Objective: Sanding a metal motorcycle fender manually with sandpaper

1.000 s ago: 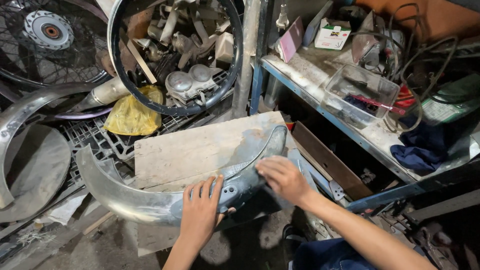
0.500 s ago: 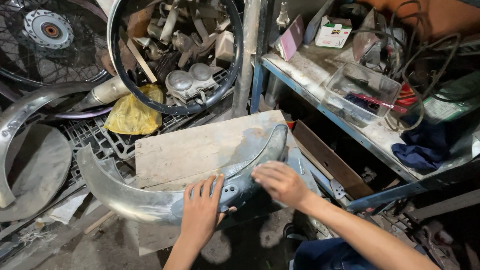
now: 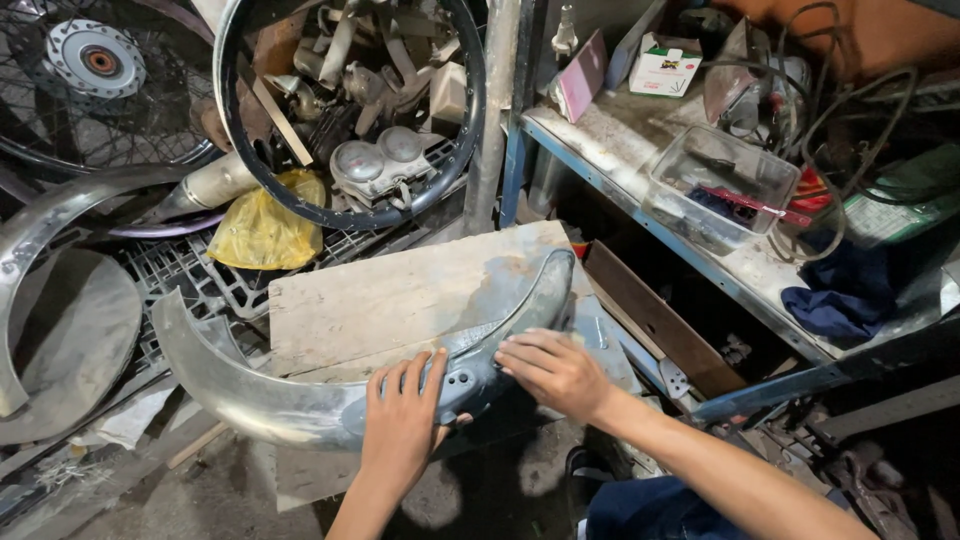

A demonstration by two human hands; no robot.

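Near centre, we are steadying a curved metal fender (image 3: 300, 405) lying across a wooden board (image 3: 400, 290). Our left hand (image 3: 405, 420) is pressing flat, fingers spread over its holed bracket end; our right hand (image 3: 555, 372) is pressing fingers together on the rim, apparently rubbing it. Far left, a bare wheel rim (image 3: 350, 215) is leaning on a plastic crate (image 3: 200, 275).

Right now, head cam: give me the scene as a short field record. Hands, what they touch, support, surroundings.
left hand: flat on the curved metal fender, fingers spread
right hand: pressing on the fender's rim, nearer its upper end
fender: lies across a wooden board
behind: bare wheel rim, yellow bag, gauge pair
right side: metal shelf with clear plastic tub, blue cloth
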